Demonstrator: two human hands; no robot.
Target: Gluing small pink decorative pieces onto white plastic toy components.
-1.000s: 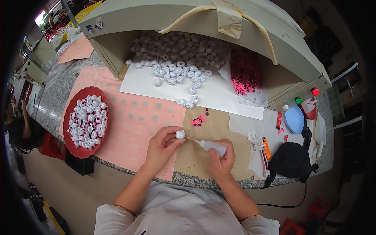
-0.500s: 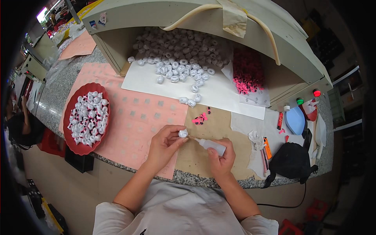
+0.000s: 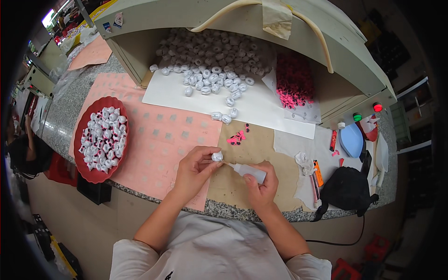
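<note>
Between thumb and fingers, my left hand [image 3: 196, 167] pinches a small round white plastic piece [image 3: 217, 157]. My right hand [image 3: 264, 185] is wrapped round a translucent squeeze bottle [image 3: 251, 172] whose thin nozzle points left, its tip close to the white piece; whether they touch I cannot tell. Just beyond my hands, several small pink and black pieces [image 3: 236, 138] lie on brown paper [image 3: 228, 186]. A few white pieces [image 3: 226, 118] sit at the edge of a white sheet [image 3: 186, 101], in front of a large heap of the same pieces [image 3: 210, 56].
A red scalloped bowl [image 3: 80, 163] at left holds white pieces, some with pink parts. A grey hood [image 3: 317, 28] arches over the heap and a pink pile [image 3: 294, 88]. At right lie a black pouch [image 3: 346, 187], an orange lighter [image 3: 318, 175] and a blue tray [image 3: 351, 140].
The whole view has shifted slightly. Both hands keep their grips, with the nozzle still close to the white piece.
</note>
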